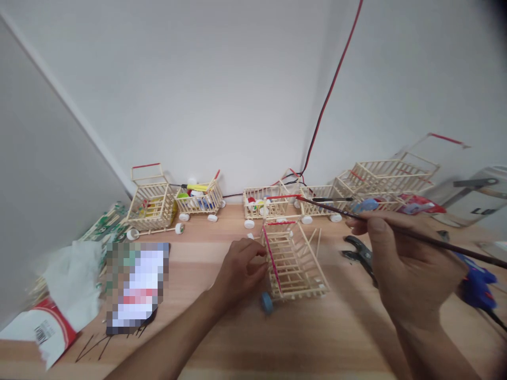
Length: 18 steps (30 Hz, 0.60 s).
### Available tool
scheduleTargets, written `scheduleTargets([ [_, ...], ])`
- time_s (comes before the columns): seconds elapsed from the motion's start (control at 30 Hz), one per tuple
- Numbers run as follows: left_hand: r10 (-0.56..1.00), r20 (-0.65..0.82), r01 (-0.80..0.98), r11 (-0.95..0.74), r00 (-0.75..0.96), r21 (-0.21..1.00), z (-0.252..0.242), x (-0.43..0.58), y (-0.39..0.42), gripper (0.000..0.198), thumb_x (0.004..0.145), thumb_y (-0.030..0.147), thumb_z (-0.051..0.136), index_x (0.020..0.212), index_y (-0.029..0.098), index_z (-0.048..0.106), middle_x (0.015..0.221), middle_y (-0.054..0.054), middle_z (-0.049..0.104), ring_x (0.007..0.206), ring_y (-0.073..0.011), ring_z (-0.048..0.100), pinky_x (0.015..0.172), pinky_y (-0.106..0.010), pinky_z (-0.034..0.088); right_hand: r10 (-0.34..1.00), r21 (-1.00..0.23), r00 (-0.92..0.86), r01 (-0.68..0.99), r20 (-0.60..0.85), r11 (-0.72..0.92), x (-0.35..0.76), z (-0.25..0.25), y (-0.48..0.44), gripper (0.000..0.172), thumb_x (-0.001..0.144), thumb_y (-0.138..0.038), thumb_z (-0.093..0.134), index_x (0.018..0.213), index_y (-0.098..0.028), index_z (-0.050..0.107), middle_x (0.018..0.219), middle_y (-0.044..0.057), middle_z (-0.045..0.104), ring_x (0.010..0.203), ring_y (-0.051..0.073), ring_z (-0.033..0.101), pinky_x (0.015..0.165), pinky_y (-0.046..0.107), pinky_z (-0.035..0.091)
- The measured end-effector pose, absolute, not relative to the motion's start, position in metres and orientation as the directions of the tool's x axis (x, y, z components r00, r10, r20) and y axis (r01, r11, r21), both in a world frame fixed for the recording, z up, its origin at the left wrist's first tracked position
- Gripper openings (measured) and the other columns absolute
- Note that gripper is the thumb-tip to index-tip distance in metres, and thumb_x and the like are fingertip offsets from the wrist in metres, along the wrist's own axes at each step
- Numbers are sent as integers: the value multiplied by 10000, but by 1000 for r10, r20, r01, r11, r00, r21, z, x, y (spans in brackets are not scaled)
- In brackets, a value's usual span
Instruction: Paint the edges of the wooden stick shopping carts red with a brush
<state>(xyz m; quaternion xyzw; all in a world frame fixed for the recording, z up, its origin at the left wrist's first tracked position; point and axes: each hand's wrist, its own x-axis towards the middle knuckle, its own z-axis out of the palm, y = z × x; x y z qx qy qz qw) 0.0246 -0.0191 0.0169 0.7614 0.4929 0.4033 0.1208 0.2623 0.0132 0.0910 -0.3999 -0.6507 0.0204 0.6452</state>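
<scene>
Head: 2 hands (pixel 243 266) (pixel 407 266), 1 brush (pixel 330 207), 1 cart (pixel 272 258) between.

"What do you wear on your left arm?"
"Your left hand (pixel 240 264) is bare, and your left forearm (pixel 174 327) is too, right to the near edge; it looks slim, narrowing toward the wrist."
"And on the right?"
"Your right hand (pixel 412 269) is bare as well, its thumb (pixel 381 240) broad and round-tipped, and your right forearm (pixel 435 351) is uncovered where it shows."
</scene>
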Motion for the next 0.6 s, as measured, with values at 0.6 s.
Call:
scheduleTargets([
  [0.6, 843, 505, 649, -492, 188, 581, 17, 25, -19, 33, 841, 215, 637, 866, 205, 617, 892, -43, 688, 892, -214, 595, 805, -338, 452, 516, -487, 105, 530, 850, 694, 262, 85, 9, 247, 813, -180, 621, 996, -328, 695, 785, -35, 696, 734, 154, 655, 719, 324, 525],
])
